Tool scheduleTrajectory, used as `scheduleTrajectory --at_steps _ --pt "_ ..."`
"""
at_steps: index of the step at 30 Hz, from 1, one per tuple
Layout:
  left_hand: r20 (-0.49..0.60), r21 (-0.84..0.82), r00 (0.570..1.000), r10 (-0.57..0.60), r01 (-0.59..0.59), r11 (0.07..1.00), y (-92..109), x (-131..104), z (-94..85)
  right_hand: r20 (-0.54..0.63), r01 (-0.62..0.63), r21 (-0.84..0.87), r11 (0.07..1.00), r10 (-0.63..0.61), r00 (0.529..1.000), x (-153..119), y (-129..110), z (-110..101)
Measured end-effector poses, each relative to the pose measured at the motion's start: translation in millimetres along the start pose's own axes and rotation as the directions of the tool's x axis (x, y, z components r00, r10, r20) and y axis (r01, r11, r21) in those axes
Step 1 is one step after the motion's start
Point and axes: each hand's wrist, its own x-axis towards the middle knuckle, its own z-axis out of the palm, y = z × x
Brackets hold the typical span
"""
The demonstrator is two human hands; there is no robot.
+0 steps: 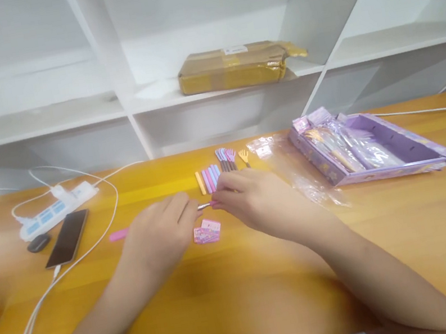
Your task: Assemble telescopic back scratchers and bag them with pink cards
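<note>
A thin metal rod [203, 206] spans the gap between my two hands. My left hand [160, 229] is closed around its pink handle [118, 234], which sticks out on the left. The fingers of my right hand [253, 193] pinch a small pink piece [214, 203] at the rod's other end. Just beyond my hands lie a row of pink, purple, blue and orange sticks [210, 179] and several small hand-shaped heads [226, 156] with dark stems. An orange head [244, 156] lies apart from them. Small pink cards [207, 231] rest below the rod.
At the right a purple box [430, 155] holds plastic-wrapped items, with clear wrappers [316, 188] beside it. A phone [68, 238], power strip [59, 208] and white cables occupy the left. A brown carton [232, 68] sits on the shelf behind.
</note>
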Motion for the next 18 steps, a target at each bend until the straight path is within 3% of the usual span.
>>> scheduleTrajectory --at_steps 7,13,18 --pt "-0.082 -0.028 0.997 0.015 -0.017 0.999 1.9 2.9 9.3 0.001 0.027 0.026 0.999 -0.027 1.000 3.7 -4.2 2.3" --pt "-0.068 0.073 0.997 0.034 -0.029 0.997 10.2 5.9 9.2 -0.011 0.018 -0.037 0.999 -0.018 1.000 2.7 -3.1 1.7" --pt "-0.055 0.042 0.998 0.006 -0.004 0.999 7.9 5.1 7.8 -0.020 0.051 -0.074 0.996 -0.053 0.998 0.6 1.1 -1.4"
